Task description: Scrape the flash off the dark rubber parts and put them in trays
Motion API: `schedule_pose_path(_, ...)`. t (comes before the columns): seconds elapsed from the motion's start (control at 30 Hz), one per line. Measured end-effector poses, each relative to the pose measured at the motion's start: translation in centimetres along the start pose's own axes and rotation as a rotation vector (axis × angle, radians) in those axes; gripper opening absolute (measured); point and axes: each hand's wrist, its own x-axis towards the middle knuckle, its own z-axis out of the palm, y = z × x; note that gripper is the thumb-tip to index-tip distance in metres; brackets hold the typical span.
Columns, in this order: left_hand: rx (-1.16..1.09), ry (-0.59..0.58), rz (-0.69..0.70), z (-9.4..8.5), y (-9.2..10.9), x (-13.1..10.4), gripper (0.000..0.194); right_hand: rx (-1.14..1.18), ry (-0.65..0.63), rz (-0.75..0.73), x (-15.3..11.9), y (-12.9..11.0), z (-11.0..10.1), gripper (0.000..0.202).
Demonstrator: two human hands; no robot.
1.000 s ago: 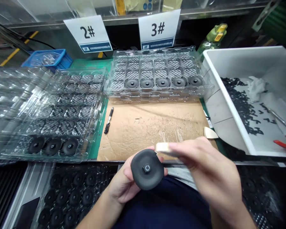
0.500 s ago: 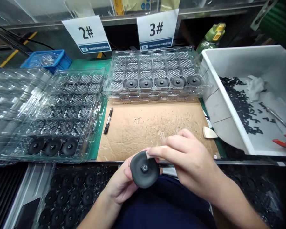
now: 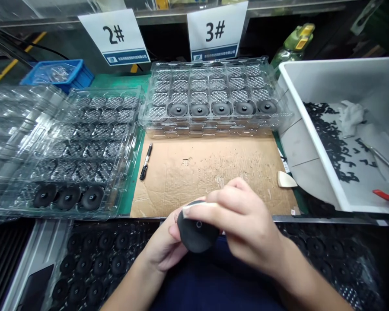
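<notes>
My left hand (image 3: 165, 244) is closed round the edge of a black round disc (image 3: 196, 239) with a small raised hub, tilted toward me above the front edge of the cardboard. Over the disc's upper face lies my right hand (image 3: 236, 218), its fingers pressed together near the rim. Under the right fingertips a small pale pad (image 3: 186, 211) shows, mostly hidden. Part of the disc's hub and upper rim is covered by the right fingers.
A clear tray (image 3: 214, 86) behind the cardboard (image 3: 181, 181) holds several black discs, as does another tray (image 3: 84, 147) at left. A pen (image 3: 145, 162) lies on the cardboard. Right are a cream wedge (image 3: 285, 179) and a white bin (image 3: 314, 147) with black scraps.
My right hand has slid left across the disc, from its upper right rim to the upper left, now covering more of its face. The left hand keeps its hold.
</notes>
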Motion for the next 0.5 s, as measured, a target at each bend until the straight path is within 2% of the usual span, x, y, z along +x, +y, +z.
schedule_pose_path(0.1,-0.036,0.005,0.008,-0.6,0.1,-0.2,0.053,0.018,-0.004,0.154,-1.1,1.3,-0.5,0.039)
schedule_pose_path(0.2,-0.075,-0.023,0.01,-1.1,0.2,-0.3,0.058,0.079,0.069,0.305,-3.0,2.4,-0.7,0.035)
schedule_pose_path(0.3,-0.09,-0.019,0.014,-1.3,0.4,-0.3,0.055,0.176,0.155,0.45,-4.8,2.8,0.3,0.027)
schedule_pose_path(0.37,-0.091,-0.019,0.015,-1.2,0.5,-0.3,0.054,0.207,0.163,0.537,-5.6,2.8,1.2,0.024)
schedule_pose_path(0.5,-0.081,-0.043,0.026,-1.1,0.5,-0.3,0.051,0.211,0.153,0.598,-5.6,2.8,2.3,0.023)
